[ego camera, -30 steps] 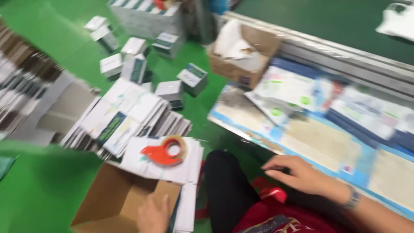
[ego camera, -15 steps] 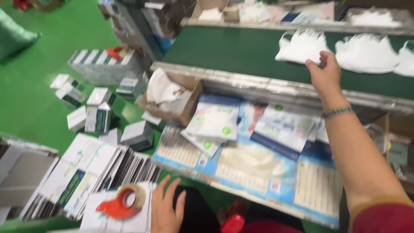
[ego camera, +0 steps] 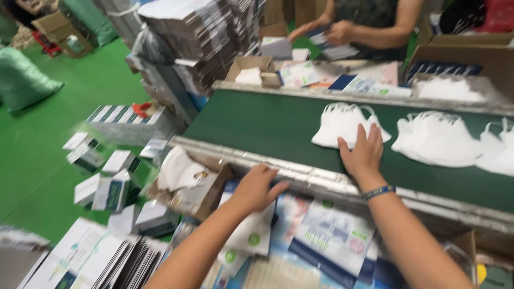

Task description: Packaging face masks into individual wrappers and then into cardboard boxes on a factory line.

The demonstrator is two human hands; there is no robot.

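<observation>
My right hand (ego camera: 363, 154) lies flat on a stack of white face masks (ego camera: 342, 124) on the dark green conveyor belt (ego camera: 257, 126), fingers spread over its near edge. My left hand (ego camera: 256, 188) rests palm down on a white printed pouch (ego camera: 247, 231) at the top of a pile of flat packaging bags (ego camera: 326, 235) in front of the belt. Further stacks of white masks (ego camera: 436, 139) sit to the right on the belt.
An open cardboard box with white material (ego camera: 184, 179) stands left of the bags. Small white and green cartons (ego camera: 104, 184) and flat carton stacks (ego camera: 91, 257) cover the green floor. Across the belt another person's hands (ego camera: 329, 32) handle packets. Tall carton stacks (ego camera: 198, 37) rise at the back.
My view has swung up toward the belt. My left hand has risen from the floor area onto the pouch pile. My right hand stays on the white masks.
</observation>
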